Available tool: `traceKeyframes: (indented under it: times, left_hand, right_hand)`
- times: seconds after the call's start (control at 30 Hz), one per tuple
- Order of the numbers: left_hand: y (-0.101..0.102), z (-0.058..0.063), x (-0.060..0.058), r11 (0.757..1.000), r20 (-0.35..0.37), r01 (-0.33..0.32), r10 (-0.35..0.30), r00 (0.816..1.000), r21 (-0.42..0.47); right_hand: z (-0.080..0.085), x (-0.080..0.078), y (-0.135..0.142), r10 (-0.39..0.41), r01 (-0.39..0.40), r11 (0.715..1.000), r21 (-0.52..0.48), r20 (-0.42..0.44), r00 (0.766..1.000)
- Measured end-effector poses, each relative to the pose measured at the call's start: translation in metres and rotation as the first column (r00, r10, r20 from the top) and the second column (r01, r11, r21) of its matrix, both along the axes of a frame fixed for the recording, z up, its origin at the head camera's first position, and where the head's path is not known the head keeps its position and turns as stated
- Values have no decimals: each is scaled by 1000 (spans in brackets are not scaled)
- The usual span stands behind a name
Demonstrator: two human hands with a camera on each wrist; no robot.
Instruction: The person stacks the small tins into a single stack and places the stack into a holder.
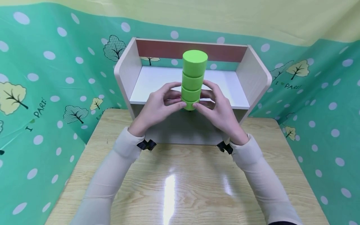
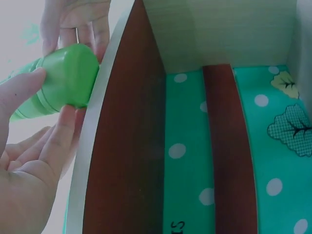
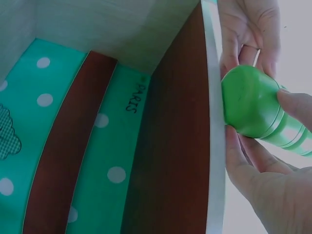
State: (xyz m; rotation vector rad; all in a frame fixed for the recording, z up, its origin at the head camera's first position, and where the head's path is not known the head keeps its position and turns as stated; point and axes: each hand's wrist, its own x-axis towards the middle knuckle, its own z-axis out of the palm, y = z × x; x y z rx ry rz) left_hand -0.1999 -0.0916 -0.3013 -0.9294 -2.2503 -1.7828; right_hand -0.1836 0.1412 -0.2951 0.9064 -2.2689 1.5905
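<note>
A green ringed cylinder (image 1: 194, 75) stands upright between my hands in the head view, a bottle-like piece with a flat top and several grooves round it. My left hand (image 1: 158, 104) grips its lower part from the left, thumb in front and fingers behind. From the other side my right hand (image 1: 219, 106) holds it the same way, the two thumbs close together near the base. Both wrist views show the rounded lower end of the cylinder (image 2: 68, 80) right at the front edge of the white shelf board (image 3: 217, 146).
The small shelf unit (image 1: 123, 75) has pale side panels and a brown back rail (image 1: 168, 48). It stands on a wood-grain table (image 1: 197, 181). Green dotted cloth (image 1: 50, 93) hangs behind and along both sides.
</note>
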Motion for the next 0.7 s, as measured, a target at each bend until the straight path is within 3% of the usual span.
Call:
traceKeyframes:
  times: [0.23,0.7]
  left_hand:
    - [4,0,-10,999,3,-14,14,1000,-31]
    - [8,5,-14,992,-5,-70,70,998,-106]
  right_hand:
    - [2,-9,0,-18,17,999,36,20,1000]
    - [0,-18,-3,-53,54,994,100,-12,999]
